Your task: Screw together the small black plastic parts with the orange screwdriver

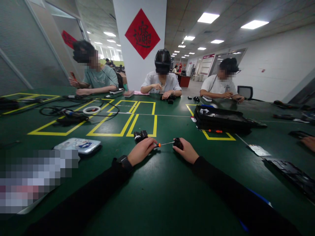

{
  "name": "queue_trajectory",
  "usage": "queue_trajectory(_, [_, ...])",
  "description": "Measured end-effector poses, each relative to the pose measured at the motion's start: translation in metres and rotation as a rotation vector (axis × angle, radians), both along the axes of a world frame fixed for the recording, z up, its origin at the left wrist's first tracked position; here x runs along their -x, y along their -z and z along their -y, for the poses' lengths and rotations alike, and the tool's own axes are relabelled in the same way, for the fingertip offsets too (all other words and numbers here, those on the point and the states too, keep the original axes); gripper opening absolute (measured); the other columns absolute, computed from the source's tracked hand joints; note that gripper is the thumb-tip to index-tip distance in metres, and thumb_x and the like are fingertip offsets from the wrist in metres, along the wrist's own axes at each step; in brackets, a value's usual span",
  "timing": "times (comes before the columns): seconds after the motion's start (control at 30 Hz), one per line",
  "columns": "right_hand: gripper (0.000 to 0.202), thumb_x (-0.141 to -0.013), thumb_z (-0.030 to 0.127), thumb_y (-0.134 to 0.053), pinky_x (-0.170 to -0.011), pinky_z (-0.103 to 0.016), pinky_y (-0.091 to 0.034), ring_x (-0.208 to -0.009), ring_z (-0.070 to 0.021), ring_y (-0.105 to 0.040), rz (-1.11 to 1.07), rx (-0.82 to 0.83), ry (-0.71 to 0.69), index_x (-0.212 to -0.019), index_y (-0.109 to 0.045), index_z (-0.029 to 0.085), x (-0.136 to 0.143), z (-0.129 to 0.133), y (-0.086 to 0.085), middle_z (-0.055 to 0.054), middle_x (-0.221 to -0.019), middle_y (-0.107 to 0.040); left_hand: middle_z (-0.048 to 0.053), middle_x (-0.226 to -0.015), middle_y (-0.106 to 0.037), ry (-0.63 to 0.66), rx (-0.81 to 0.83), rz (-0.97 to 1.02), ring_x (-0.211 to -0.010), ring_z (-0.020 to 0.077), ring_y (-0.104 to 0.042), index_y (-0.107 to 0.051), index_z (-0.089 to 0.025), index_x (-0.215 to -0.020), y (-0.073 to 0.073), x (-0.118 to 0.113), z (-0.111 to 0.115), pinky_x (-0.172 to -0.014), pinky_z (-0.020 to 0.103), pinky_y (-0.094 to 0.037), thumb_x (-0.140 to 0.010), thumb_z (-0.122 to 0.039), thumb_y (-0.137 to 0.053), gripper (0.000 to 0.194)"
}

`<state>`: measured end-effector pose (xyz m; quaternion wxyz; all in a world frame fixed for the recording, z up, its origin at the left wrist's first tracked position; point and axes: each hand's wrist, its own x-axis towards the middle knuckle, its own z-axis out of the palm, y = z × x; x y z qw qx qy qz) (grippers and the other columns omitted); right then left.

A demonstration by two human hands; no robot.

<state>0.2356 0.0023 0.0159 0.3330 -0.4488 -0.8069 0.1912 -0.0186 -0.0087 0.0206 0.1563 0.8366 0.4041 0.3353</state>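
My left hand (142,150), with a dark band at the wrist, is closed round the handle of a small screwdriver (159,145) that has an orange collar. Its thin metal shaft points right, and the tip meets or nearly meets a small black rounded part (177,142). That part is gripped by the fingers of my right hand (188,151), which partly cover it; its details are too dark to make out. Just beyond my left hand, black cylindrical pieces (140,135) stand on the green table (157,196).
A phone in a patterned case (78,145) lies left. Ahead right is a black tray (221,119), with another orange-handled screwdriver (215,131) at its near side. Cables and a white ring (92,110) lie far left. Three co-workers sit opposite; another person's hand (308,142) shows at right.
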Motion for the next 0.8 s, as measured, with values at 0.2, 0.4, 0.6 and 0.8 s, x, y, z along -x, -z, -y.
queue_trajectory(0.2, [0.034,-0.080,0.029,-0.056,-0.083,-0.034,-0.041,-0.093,-0.0201,-0.054,0.006,0.003,-0.006,-0.110,-0.053,0.015,-0.0004,-0.0013,0.0014,-0.010,-0.101,-0.057,0.005,-0.093,-0.054,0.024,-0.005,-0.062,-0.086,0.0174,-0.051,-0.055,-0.020,-0.096,-0.0008,-0.0015,0.0014,-0.080,0.033,-0.043,-0.089,-0.034,-0.036,0.024])
queue_trajectory(0.4, [0.033,-0.080,0.030,-0.056,-0.082,-0.034,-0.041,-0.091,-0.0200,-0.054,0.016,-0.009,-0.005,-0.110,-0.054,0.015,0.0001,-0.0010,0.0017,-0.009,-0.100,-0.057,0.005,-0.098,-0.051,0.035,-0.033,-0.120,-0.088,0.0182,-0.051,-0.054,-0.021,-0.098,-0.0008,-0.0015,0.0017,-0.081,0.035,-0.043,-0.086,-0.038,-0.041,0.024])
queue_trajectory(0.6, [0.033,-0.080,0.030,-0.056,-0.083,-0.034,-0.041,-0.092,-0.0199,-0.054,0.018,-0.003,-0.005,-0.109,-0.054,0.015,0.0005,-0.0002,0.0004,-0.009,-0.100,-0.057,0.007,-0.099,-0.050,0.006,-0.029,-0.109,-0.086,0.0190,-0.051,-0.047,-0.019,-0.106,0.0013,-0.0015,0.0025,-0.077,0.035,-0.044,-0.079,-0.039,-0.053,0.034])
queue_trajectory(0.8, [0.033,-0.080,0.030,-0.055,-0.083,-0.034,-0.041,-0.092,-0.0198,-0.053,0.027,-0.006,-0.005,-0.110,-0.053,0.014,0.0006,-0.0001,0.0004,-0.009,-0.100,-0.057,0.003,-0.086,-0.052,-0.038,-0.007,-0.077,-0.074,0.0154,-0.049,-0.047,-0.017,-0.094,0.0057,-0.0009,0.0008,-0.066,0.029,-0.042,-0.078,-0.036,-0.055,0.026])
